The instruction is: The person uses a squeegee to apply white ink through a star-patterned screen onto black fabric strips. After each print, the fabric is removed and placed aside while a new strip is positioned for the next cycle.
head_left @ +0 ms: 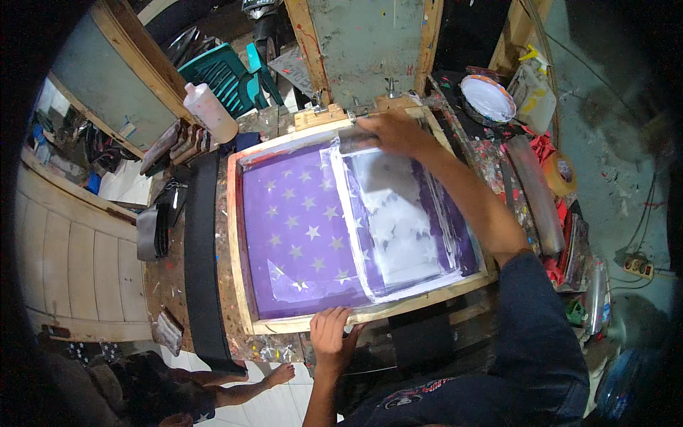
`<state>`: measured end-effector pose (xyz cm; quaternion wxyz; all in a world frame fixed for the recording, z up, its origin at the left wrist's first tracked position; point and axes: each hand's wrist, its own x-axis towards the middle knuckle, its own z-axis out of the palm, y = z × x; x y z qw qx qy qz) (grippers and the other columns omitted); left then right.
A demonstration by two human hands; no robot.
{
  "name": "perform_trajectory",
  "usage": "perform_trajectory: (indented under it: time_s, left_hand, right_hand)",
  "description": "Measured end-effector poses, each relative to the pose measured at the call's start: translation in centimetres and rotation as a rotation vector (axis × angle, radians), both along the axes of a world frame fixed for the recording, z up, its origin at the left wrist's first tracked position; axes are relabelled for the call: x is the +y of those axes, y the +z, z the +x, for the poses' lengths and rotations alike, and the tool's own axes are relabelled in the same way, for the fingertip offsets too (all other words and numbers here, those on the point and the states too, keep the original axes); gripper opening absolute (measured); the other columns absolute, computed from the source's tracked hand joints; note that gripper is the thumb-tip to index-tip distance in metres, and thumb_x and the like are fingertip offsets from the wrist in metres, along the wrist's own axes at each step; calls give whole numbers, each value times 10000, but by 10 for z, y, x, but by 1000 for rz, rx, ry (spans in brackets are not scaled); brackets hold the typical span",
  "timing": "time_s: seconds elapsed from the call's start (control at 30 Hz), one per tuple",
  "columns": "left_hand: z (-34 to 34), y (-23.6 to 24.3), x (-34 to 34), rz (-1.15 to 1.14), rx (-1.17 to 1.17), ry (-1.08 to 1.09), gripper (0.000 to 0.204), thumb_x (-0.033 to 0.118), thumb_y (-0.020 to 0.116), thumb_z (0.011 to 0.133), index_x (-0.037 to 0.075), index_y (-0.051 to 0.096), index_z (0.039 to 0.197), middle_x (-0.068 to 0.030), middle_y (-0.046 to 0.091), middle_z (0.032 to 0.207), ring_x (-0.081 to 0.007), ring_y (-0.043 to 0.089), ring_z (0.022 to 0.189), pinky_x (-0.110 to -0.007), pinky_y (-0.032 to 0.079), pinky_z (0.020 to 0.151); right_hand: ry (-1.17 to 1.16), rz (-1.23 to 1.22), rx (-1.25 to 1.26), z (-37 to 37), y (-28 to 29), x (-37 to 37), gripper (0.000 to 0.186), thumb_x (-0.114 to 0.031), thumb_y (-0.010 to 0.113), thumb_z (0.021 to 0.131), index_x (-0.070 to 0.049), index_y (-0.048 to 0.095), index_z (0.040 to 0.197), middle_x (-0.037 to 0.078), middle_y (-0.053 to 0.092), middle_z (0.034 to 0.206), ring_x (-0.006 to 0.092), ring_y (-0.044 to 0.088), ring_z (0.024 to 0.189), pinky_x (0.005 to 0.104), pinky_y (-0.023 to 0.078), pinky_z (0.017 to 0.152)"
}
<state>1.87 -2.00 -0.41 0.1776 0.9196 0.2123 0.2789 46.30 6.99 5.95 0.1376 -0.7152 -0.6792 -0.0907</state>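
Observation:
A wooden-framed printing screen (292,256) with purple mesh and a star pattern lies on the worktable. White ink (398,249) covers a broad strip on its right half, with thick streaks along both sides. At the far end of that strip, my right hand (395,133) is closed around a squeegee (356,140), which is partly covered by my fingers. My left hand (331,334) grips the near rail of the frame, its fingers over the top. Hinge clamps (320,114) on wooden blocks sit against the far rail.
A black strip of material (203,263) runs along the table left of the screen. A plastic bottle (211,114) stands at the far left. To the right are a bowl of white ink (488,98), a spray bottle (535,96) and tape (560,176). Another person's leg (245,388) shows lower left.

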Motion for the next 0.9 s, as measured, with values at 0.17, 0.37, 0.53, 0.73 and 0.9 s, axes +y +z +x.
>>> perform_trajectory:
  time_s: [0.17,0.37,0.53,0.73,0.9]
  left_hand:
    - [0,11,-5,-68,27,56,597,265,927,688,7,657,1154,-136,696,1086,-328,648,1054,-486,429,998]
    - [3,18,-7,-43,-29,106,661,327,926,694,4,634,1192,-159,680,1122,-331,637,1092,-522,365,1072]
    - [-5,21,-9,-39,17,142,687,337,924,698,-13,627,1208,-165,674,1160,-334,630,1112,-509,333,1094]
    - [-7,17,-8,-51,49,140,682,315,910,709,-21,617,1225,-169,660,1208,-328,610,1180,-538,319,1113]
    - [-5,17,-5,-7,54,119,712,340,906,717,-38,600,1237,-183,642,1231,-344,598,1197,-538,310,1125]
  right_hand:
    - [177,-484,343,-38,9,-49,445,-385,811,763,-62,659,1029,211,708,954,408,694,934,509,535,819]
    - [95,202,-78,14,6,3,460,-481,771,818,-117,699,1090,180,682,795,400,684,846,511,517,735]
    - [49,153,-69,28,-12,16,445,-492,740,849,-129,676,1098,176,655,753,404,676,779,516,509,699]
    - [78,20,70,-61,-11,-73,305,-359,720,871,-114,619,1021,147,667,773,372,691,771,494,528,652]
    - [47,-48,34,-165,-1,-171,149,-175,699,821,-127,623,940,71,640,733,279,677,699,433,541,615]
